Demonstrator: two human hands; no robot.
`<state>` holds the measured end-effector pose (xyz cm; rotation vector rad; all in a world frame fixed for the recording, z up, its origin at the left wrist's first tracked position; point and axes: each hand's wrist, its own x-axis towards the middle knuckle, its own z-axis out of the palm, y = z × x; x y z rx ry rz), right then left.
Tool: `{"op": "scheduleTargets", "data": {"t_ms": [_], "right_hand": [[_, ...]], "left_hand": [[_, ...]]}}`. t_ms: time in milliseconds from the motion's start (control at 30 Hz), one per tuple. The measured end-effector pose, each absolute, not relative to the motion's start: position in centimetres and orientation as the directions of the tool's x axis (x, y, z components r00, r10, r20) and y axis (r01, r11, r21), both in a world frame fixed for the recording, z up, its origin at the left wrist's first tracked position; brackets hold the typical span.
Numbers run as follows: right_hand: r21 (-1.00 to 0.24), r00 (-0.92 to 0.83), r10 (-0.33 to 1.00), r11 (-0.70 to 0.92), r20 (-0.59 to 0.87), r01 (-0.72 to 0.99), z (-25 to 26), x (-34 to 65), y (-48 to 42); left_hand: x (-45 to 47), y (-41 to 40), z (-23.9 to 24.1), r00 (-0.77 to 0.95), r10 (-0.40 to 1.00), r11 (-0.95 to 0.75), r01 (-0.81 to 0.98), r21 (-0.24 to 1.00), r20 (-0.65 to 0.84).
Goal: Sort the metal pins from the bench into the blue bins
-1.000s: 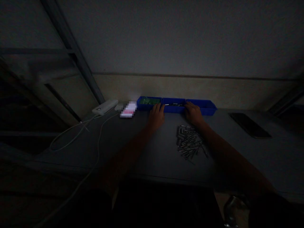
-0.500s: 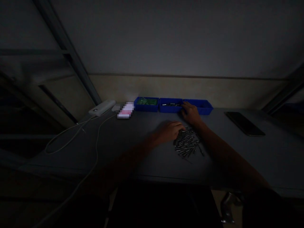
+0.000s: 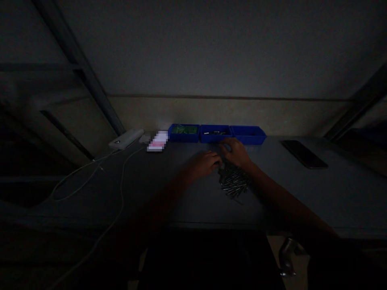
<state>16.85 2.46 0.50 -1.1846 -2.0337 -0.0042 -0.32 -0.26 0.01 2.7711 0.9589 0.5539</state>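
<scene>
In dim light, a loose pile of slim metal pins or screws (image 3: 236, 185) lies on the grey table. My left hand (image 3: 207, 163) is at the pile's left upper edge, its fingers curled together. Above the pile is my right hand (image 3: 236, 153), fingers bent and closed, just in front of the middle blue bin (image 3: 214, 138). Whatever either hand holds is too dark and small to make out. Several small metal parts (image 3: 216, 132) lie inside the middle bin.
The left blue bin (image 3: 183, 137) holds green packets (image 3: 185, 129); a right blue bin (image 3: 249, 139) adjoins the middle one. A dark phone (image 3: 304, 154) lies at right. At left are a lit, blurred-out phone (image 3: 157, 141), a white power bank (image 3: 126, 139) and a white cable (image 3: 122, 185).
My right hand has come back from the middle bin's rim toward the pile and my left hand. My left hand has shifted slightly left. The view has moved a little.
</scene>
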Motion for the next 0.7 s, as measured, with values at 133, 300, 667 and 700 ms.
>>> {"op": "scheduleTargets", "data": {"t_ms": [133,300,667,700], "right_hand": [[-0.366,-0.329,0.752,0.592,0.572,0.718,0.8,15.8,1.2],[-0.365,-0.416,0.722,0.658,0.552,0.659,1.0,16.3,0.7],[-0.312,-0.558,0.667,0.735,0.493,0.602,1.2,16.0,0.5],[-0.317,-0.542,0.677,0.724,0.499,0.613,1.2,16.0,0.5]], "left_hand": [[-0.4,0.7,-0.8,0.603,0.704,-0.709,0.558,0.431,0.375],[-0.9,1.5,-1.0,0.366,0.802,-0.596,0.448,0.667,0.471],[-1.2,1.2,-0.4,0.333,0.875,-0.453,0.307,0.837,0.352],[-1.2,1.2,-0.3,0.304,0.886,-0.441,0.317,0.84,0.351]]}}
